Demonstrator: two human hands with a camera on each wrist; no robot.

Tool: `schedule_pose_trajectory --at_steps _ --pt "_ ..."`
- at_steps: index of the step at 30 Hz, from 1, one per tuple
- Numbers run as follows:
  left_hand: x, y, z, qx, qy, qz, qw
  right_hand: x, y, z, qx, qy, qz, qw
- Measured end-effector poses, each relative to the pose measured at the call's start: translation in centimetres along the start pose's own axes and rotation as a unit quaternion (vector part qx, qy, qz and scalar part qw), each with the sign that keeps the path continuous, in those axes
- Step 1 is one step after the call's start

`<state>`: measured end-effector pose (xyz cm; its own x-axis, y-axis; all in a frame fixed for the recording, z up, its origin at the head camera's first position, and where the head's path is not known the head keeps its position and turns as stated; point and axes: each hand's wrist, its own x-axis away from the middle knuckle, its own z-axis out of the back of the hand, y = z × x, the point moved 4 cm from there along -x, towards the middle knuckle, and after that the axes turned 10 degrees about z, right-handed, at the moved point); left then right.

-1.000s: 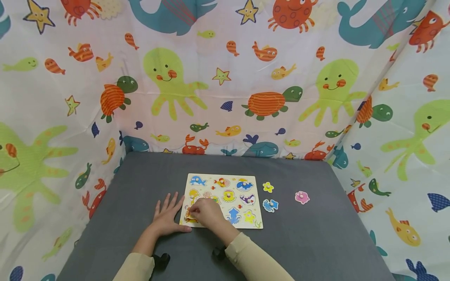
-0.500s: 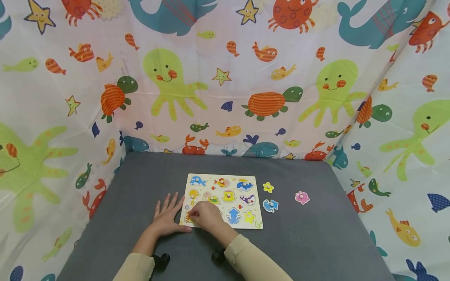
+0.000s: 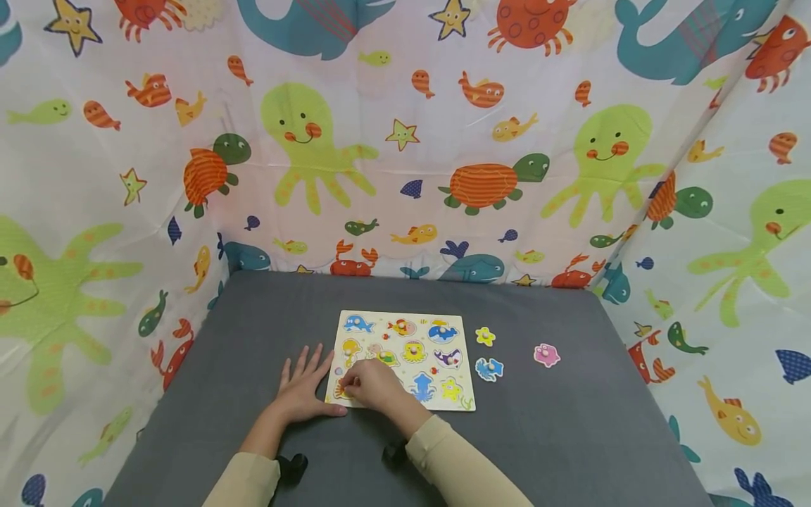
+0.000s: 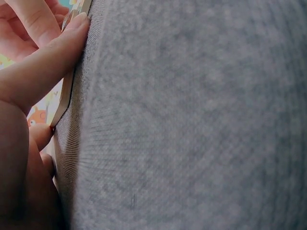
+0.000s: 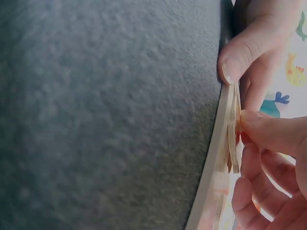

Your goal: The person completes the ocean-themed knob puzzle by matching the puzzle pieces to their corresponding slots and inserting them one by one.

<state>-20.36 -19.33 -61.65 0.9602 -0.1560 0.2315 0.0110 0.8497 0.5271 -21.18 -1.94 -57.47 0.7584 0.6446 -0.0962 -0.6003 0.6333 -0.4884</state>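
A wooden peg puzzle board with sea-animal shapes lies on the grey table. At its lower left corner my right hand pinches an orange puzzle piece between thumb and index finger. In the right wrist view this piece appears edge-on, tilted against the board, with the thumb at its upper face. My left hand lies with fingers spread at the board's left edge. Its thumb rests along the near edge. My right hand covers part of the board's lower left.
Right of the board lie a yellow star-shaped piece and a blue crab-like piece. A pink fish piece lies farther right. A curtain printed with sea animals rises behind the grey table and along both sides.
My right hand has dipped slightly toward the board's lower left corner, still pinching the orange piece. The left hand keeps its place, and the head view has shifted a little.
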Motion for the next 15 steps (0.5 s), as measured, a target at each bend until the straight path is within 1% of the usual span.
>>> schedule_pose_trajectory --at_steps 3,6,9,15 --pt "0.14 0.10 0.15 -0.001 0.001 -0.003 1.0000 -0.11 0.12 0.07 -0.012 -0.009 0.005 1.000" --pt "0.01 -0.10 -0.03 0.008 0.002 -0.012 0.9999 -0.16 0.20 0.16 -0.022 -0.014 0.013 1.000" --pt "-0.06 -0.25 -0.19 0.011 0.002 -0.015 0.9998 -0.22 0.31 0.14 -0.022 -0.018 0.024 0.999" --pt "0.02 -0.08 0.07 -0.012 0.000 0.000 0.9999 -0.30 0.16 0.27 -0.011 -0.023 0.035 0.999"
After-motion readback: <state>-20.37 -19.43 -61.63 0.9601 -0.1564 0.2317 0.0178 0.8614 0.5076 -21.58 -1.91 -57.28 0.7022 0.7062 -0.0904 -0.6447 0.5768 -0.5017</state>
